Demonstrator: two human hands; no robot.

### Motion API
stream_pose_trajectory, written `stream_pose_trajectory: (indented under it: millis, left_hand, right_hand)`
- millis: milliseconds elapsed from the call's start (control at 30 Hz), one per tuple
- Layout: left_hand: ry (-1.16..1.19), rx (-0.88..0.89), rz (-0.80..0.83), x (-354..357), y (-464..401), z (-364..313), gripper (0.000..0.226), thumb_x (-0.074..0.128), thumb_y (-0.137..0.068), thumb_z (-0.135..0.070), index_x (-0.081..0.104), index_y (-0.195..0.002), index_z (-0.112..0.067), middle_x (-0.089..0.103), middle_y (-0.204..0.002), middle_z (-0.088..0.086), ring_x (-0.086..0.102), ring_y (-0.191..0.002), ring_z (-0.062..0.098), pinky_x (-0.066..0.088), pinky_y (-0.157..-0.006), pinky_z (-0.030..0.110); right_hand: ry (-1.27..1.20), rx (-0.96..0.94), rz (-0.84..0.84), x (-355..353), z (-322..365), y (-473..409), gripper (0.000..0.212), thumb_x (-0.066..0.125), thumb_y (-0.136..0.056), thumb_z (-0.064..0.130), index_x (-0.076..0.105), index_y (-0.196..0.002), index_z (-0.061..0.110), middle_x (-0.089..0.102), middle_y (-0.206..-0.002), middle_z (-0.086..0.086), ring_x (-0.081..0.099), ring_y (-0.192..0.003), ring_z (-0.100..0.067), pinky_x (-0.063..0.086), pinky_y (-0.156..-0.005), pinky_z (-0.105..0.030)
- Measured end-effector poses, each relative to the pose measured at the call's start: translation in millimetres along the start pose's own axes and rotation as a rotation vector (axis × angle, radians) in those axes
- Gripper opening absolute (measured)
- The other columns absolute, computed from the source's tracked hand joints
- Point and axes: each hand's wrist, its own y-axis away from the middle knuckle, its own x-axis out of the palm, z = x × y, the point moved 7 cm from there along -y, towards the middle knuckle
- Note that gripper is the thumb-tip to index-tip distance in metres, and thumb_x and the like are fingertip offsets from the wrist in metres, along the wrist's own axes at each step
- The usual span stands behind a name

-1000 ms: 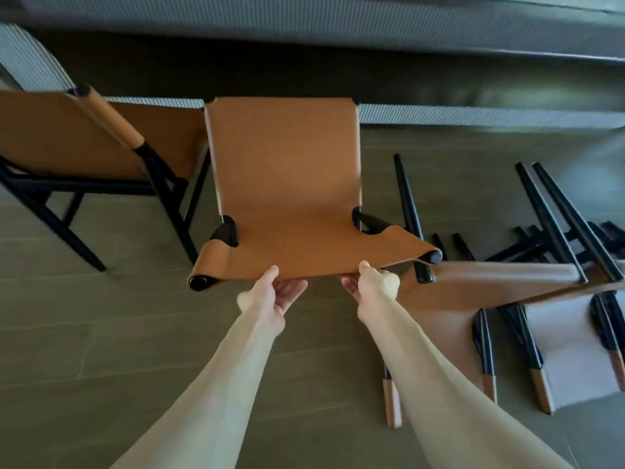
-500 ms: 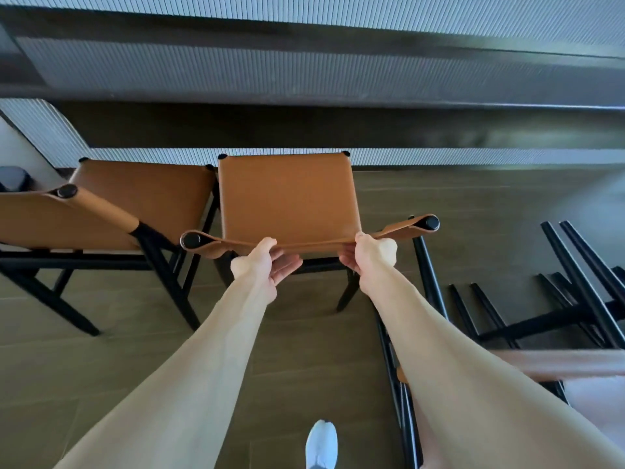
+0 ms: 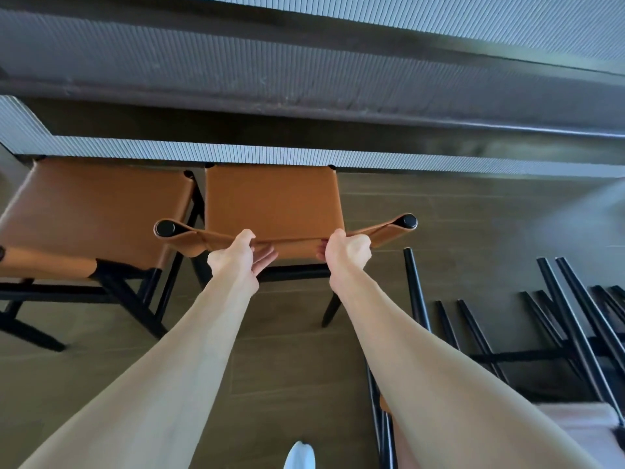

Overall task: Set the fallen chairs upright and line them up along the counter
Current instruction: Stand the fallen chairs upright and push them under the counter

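Head view: the left hand (image 3: 236, 257) and right hand (image 3: 346, 250) both grip the leather backrest of the middle chair (image 3: 272, 201), upright against the desk (image 3: 304, 89). Left of it stands another chair (image 3: 94, 211); right of it, fallen chairs (image 3: 558, 333) lie on the floor.

Soft, even daylight, moderately bright, no hard glare. Deep shade under the counter (image 3: 304, 130) overhang — a dark band above the pale ribbed panel. Faint sheen on the wooden floor (image 3: 473, 211), with a hazy bluish patch toward the right edge. Only weak, diffuse shadows beneath the upright chairs (image 3: 270, 198). Strong wide-angle bending: counter lines curving, forearms stretched large at the bottom. Slight motion smear along the counter edge and far right — sharper at centre, around the tan leather. Fallen black legs (image 3: 575, 316) fairly crisp.
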Motion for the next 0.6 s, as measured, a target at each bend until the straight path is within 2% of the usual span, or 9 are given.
stream_pose_trajectory:
  millis: [67,133,233,300,367,433,533,600]
  left_hand:
    - [-0.022,-0.022,0.02,-1.5,8.7,-1.2,0.028,0.08,-0.084,-0.013,0.053,-0.089,-0.014,0.067,-0.099,0.013,0.077,-0.068,0.03,0.065,-0.067,0.045]
    - [-0.069,-0.017,0.041,-3.2,23.4,-8.1,0.029,0.081,-0.085,-0.02,0.052,-0.091,-0.014,0.067,-0.102,0.013,0.077,-0.081,0.031,0.064,-0.077,0.047]
    - [-0.239,0.0,0.198,8.0,56.2,-16.7,0.022,0.065,-0.098,-0.016,0.058,-0.115,-0.005,0.07,-0.112,0.02,0.072,-0.099,0.033,0.06,-0.088,0.048]
    - [-0.35,0.003,0.366,21.5,87.5,-15.8,0.026,0.056,-0.101,-0.014,0.059,-0.124,-0.001,0.073,-0.11,0.021,0.071,-0.1,0.032,0.06,-0.087,0.046]
    - [-0.46,0.006,0.539,39.8,130.6,-8.6,0.026,0.052,-0.103,-0.016,0.063,-0.122,-0.001,0.074,-0.108,0.02,0.072,-0.101,0.031,0.059,-0.087,0.045]
    - [-0.536,0.007,0.652,58.3,173.7,4.5,0.026,0.05,-0.104,-0.018,0.064,-0.119,-0.002,0.074,-0.109,0.019,0.072,-0.103,0.031,0.058,-0.09,0.045]
    - [-0.66,0.001,0.798,82.3,253.3,37.1,0.027,0.05,-0.104,-0.017,0.065,-0.12,0.0,0.074,-0.11,0.02,0.071,-0.103,0.032,0.055,-0.097,0.048]
    - [-0.718,0.005,0.878,91.3,298.9,61.2,0.026,0.05,-0.103,-0.015,0.067,-0.115,0.0,0.075,-0.102,0.019,0.073,-0.091,0.029,0.058,-0.089,0.044]
  right_hand:
    - [0.024,0.021,0.022,-3.5,1.9,5.3,0.024,0.049,-0.104,0.025,0.061,-0.097,0.006,0.072,-0.092,-0.011,0.075,-0.079,-0.027,0.063,-0.084,-0.041]
    - [-0.002,0.088,0.064,-13.4,6.0,16.8,0.025,0.054,-0.104,0.031,0.056,-0.088,0.012,0.072,-0.089,-0.009,0.073,-0.072,-0.023,0.063,-0.081,-0.037]
    - [-0.051,0.14,0.119,-34.6,12.9,45.6,0.027,0.053,-0.103,0.033,0.063,-0.093,0.01,0.076,-0.092,-0.01,0.072,-0.073,-0.022,0.062,-0.07,-0.03]
    - [-0.071,0.078,0.126,-54.3,18.4,69.5,0.03,0.052,-0.103,0.033,0.069,-0.091,0.011,0.077,-0.086,-0.007,0.074,-0.075,-0.023,0.064,-0.076,-0.034]
    - [-0.092,-0.004,0.131,-82.9,23.7,98.2,0.031,0.053,-0.103,0.034,0.072,-0.094,0.011,0.078,-0.088,-0.006,0.076,-0.082,-0.025,0.063,-0.082,-0.038]
    - [-0.058,-0.101,0.105,-118.5,33.2,125.6,0.031,0.054,-0.102,0.035,0.074,-0.095,0.012,0.078,-0.091,-0.007,0.075,-0.085,-0.023,0.062,-0.082,-0.037]
    - [-0.054,-0.188,-0.034,-196.9,43.4,167.9,0.029,0.054,-0.099,0.036,0.073,-0.084,0.019,0.077,-0.087,-0.006,0.071,-0.077,-0.018,0.06,-0.08,-0.039]
    - [-0.083,-0.189,-0.117,-247.3,43.0,190.7,0.028,0.055,-0.099,0.035,0.073,-0.086,0.018,0.078,-0.088,-0.008,0.074,-0.083,-0.023,0.06,-0.083,-0.042]
